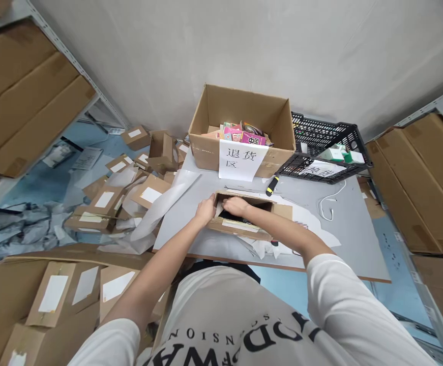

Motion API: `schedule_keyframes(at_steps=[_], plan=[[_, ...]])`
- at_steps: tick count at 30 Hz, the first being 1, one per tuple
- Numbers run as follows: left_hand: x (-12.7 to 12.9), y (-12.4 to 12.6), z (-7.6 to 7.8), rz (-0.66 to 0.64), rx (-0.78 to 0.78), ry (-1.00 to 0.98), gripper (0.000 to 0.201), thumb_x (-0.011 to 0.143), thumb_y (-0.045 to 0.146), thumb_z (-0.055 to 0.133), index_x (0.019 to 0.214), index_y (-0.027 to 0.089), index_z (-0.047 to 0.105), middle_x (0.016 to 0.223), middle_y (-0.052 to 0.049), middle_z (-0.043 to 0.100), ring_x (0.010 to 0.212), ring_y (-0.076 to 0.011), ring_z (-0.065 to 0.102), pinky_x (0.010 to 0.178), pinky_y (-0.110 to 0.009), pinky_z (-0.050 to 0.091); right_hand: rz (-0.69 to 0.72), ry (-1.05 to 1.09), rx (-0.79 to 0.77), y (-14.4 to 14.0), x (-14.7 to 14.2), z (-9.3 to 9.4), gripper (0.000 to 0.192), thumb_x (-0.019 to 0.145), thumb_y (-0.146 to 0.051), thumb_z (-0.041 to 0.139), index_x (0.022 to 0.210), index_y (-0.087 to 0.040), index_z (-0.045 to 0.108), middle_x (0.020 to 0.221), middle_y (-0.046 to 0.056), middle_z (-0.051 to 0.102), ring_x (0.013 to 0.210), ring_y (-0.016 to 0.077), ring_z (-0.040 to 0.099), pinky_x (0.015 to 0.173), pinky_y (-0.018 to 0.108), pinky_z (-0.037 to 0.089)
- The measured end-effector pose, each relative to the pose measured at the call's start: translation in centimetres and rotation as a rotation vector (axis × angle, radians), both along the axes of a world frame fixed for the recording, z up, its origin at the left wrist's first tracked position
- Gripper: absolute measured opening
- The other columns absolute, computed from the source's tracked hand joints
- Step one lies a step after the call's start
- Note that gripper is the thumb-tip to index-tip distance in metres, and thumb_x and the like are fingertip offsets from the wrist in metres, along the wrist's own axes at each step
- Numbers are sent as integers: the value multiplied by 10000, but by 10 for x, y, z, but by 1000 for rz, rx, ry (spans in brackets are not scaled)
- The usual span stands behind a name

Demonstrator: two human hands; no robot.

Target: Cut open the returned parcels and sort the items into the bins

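A small open cardboard box (pixel 240 230) lies on the grey table in front of me, with dark contents partly visible inside. My left hand (pixel 206 209) grips its left end, fingers closed over the edge. Reaching into the opening, my right hand (pixel 235 206) is closed near the inner left end; whatever its fingers hold is hidden. White paper (pixel 320 231) spreads under and beside the box. Just behind it rests a black and yellow box cutter (pixel 272 186).
At the table's back stand a large labelled carton (pixel 240 96) of colourful packets and a black plastic crate (pixel 322 132) with small boxes. A white cable (pixel 331 197) lies right. Cardboard parcels (pixel 107 201) pile up left; stacked cartons (pixel 419 188) flank the right.
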State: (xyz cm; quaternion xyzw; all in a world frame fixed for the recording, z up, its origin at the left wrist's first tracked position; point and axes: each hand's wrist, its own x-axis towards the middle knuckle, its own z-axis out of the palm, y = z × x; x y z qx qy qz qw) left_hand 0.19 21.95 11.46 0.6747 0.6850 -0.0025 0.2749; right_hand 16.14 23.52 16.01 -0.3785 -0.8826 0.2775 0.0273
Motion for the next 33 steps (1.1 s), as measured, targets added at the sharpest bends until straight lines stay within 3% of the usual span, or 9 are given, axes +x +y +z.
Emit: schedule_keyframes(at_steps=[5, 8, 10, 14, 20, 23, 26, 30, 33], plan=[[2, -5, -1, -42, 22, 49, 619, 854, 160, 418, 1449, 162, 246, 1045, -170, 665, 987, -283, 625, 834, -354, 443, 67, -228, 202, -21, 32, 1, 194, 844, -81, 428, 867, -132, 613, 1035, 155, 617, 991, 229, 534, 728, 304, 423], [3, -10, -3, -78, 47, 90, 612, 860, 149, 395, 1452, 161, 239, 1016, -175, 667, 960, -283, 630, 824, -360, 447, -65, -269, 264, -32, 55, 4, 163, 879, -151, 427, 925, -179, 581, 1021, 109, 614, 929, 204, 548, 707, 281, 412], [3, -14, -3, -102, 69, 110, 611, 857, 139, 386, 1451, 166, 246, 1001, -172, 669, 951, -284, 631, 819, -360, 449, -249, -158, 203, -35, 68, 2, 155, 902, -209, 414, 905, -193, 568, 929, 73, 632, 827, 185, 565, 683, 272, 405], [4, -19, -3, -125, 99, 115, 625, 842, 145, 399, 1448, 186, 253, 975, -139, 677, 951, -270, 632, 819, -336, 451, -495, 323, 113, -33, 87, 1, 196, 912, -296, 399, 844, -195, 553, 818, 38, 628, 788, 174, 566, 729, 287, 419], [4, -19, 2, -87, 89, 31, 598, 846, 170, 385, 1434, 168, 274, 1062, -141, 666, 1020, -268, 613, 848, -336, 444, -585, 678, 15, -31, 101, 13, 184, 856, -370, 496, 794, -202, 538, 757, 10, 598, 748, 161, 552, 723, 289, 428], [8, -26, 16, -45, 37, 38, 562, 859, 213, 396, 1399, 81, 313, 1113, -191, 637, 1071, -283, 587, 873, -350, 436, -615, 733, 14, -30, 106, 15, 197, 849, -389, 505, 791, -203, 532, 740, 3, 581, 729, 156, 539, 712, 287, 423], [18, -44, 38, -16, 70, 68, 487, 828, 268, 475, 1231, -5, 492, 1149, -278, 581, 1134, -350, 532, 907, -411, 417, -612, 734, 43, -27, 107, 12, 194, 848, -390, 508, 797, -204, 528, 732, -4, 565, 711, 153, 525, 699, 284, 411], [26, -66, 59, 39, 59, -198, 442, 746, 472, 613, 987, 100, 626, 976, -194, 654, 1044, -357, 581, 910, -446, 422, -594, 691, 99, -22, 104, 4, 181, 856, -378, 499, 809, -206, 531, 746, -3, 563, 717, 158, 519, 694, 281, 401], [25, -67, 59, 229, -248, -626, 495, 590, 431, 780, 961, 148, 615, 873, -108, 673, 930, -274, 632, 839, -368, 481, -617, 674, 129, -19, 103, 0, 180, 860, -375, 485, 805, -209, 527, 744, -1, 558, 725, 165, 515, 697, 283, 400]])
